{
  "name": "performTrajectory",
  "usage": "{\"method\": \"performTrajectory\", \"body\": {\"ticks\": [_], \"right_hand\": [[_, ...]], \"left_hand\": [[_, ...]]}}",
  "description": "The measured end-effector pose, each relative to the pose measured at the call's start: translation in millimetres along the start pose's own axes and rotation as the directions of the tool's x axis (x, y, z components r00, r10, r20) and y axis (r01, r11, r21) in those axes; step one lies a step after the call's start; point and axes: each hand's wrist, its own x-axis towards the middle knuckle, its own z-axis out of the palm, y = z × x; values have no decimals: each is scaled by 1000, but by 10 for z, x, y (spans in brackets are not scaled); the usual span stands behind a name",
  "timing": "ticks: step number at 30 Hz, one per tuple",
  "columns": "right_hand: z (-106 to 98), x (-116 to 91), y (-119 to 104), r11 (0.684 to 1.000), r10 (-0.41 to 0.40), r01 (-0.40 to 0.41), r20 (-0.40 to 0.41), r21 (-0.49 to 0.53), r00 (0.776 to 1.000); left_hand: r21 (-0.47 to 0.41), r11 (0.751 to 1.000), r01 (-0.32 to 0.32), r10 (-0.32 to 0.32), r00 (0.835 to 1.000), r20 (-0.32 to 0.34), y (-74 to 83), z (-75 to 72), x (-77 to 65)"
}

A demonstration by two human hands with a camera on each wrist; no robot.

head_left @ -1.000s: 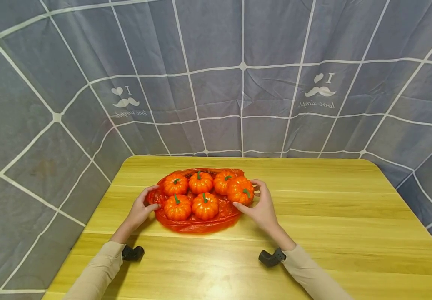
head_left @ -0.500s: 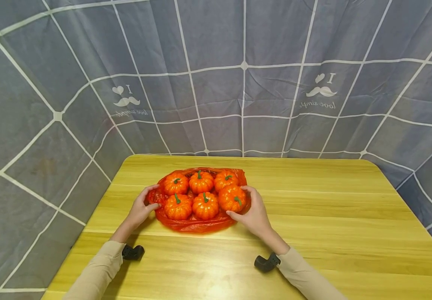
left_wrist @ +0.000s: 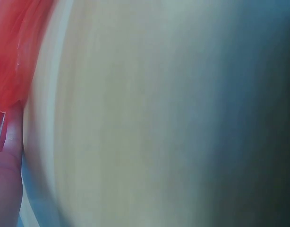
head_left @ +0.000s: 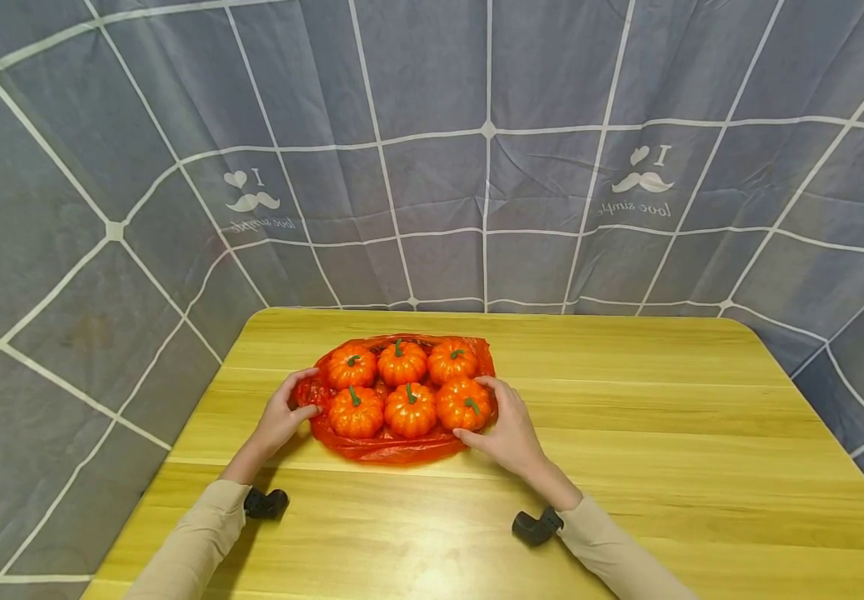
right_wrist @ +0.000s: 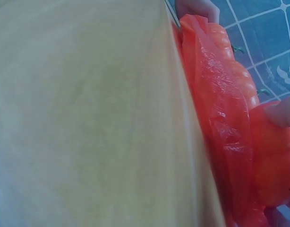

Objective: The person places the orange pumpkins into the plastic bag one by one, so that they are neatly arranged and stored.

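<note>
A red plastic bag (head_left: 394,452) lies spread on the table, with small orange pumpkins standing on it in two rows of three. Each has a green stem. At the bag's left end my left hand (head_left: 280,419) holds the crumpled plastic between thumb and fingers; its thumb (left_wrist: 12,137) meets the red film in the left wrist view. My right hand (head_left: 508,429) grips the front-right pumpkin (head_left: 464,403), thumb at the near side and fingers on the right. That pumpkin (right_wrist: 272,161) looms close in the right wrist view, beside the bag's raised edge.
The wooden table (head_left: 664,450) reaches well to the right of the bag. Behind it hangs a grey curtain (head_left: 432,192) with white grid lines, which also runs along the left side. Black wrist mounts (head_left: 536,527) sit on both forearms.
My right hand has carried its pumpkin left and down from the bag's right edge into the front row's right spot. The left hand keeps its place on the bag.
</note>
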Motion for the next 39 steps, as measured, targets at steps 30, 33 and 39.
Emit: {"method": "performTrajectory", "body": {"ticks": [30, 33, 39], "right_hand": [[-106, 133, -119, 975, 180, -155, 155, -161, 971], [-120, 140, -120, 978, 171, -149, 156, -145, 973], [-141, 128, -50, 988, 148, -140, 158, -57, 976]], "left_hand": [[13, 1000, 2, -2, 1000, -4, 5, 8, 21], [11, 1000, -9, 9, 1000, -7, -6, 3, 22], [-19, 999, -40, 40, 999, -1, -4, -17, 18]]}}
